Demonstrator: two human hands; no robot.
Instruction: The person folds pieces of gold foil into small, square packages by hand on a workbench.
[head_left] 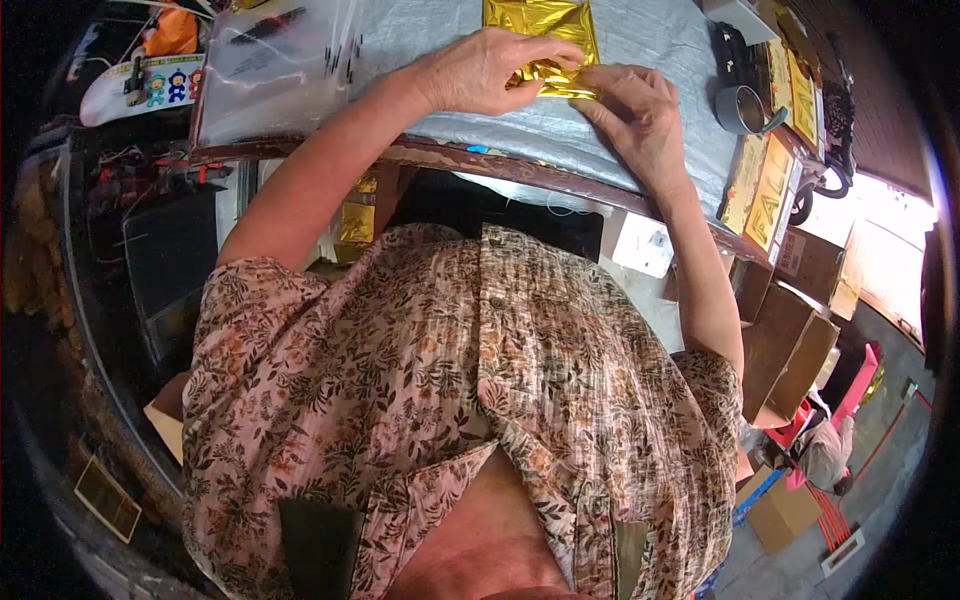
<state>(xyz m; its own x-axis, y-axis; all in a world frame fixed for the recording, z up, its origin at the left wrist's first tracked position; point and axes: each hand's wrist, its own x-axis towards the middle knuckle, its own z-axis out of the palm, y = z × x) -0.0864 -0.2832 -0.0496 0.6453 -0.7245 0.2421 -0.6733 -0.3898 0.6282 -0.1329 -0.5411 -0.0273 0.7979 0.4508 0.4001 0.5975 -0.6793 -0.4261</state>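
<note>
A shiny gold foil piece (550,18) lies on the silver-grey covered table, flat and creased, its far edge at the top of the view. My left hand (480,72) reaches in from the left, fingers bent over the foil and the thumb at its near edge. At the foil's near right corner, my right hand (640,110) has thumb and fingers closed on the edge. Between the two hands the foil looks folded or bunched. My fingers partly hide what lies under them.
Clear plastic sheeting (270,75) covers the table's left side. At right are a metal cup (741,109) and yellow signs (768,190) lettered FALL. Cardboard boxes (785,345) stand right of my body. More gold material (357,222) sits below the table edge.
</note>
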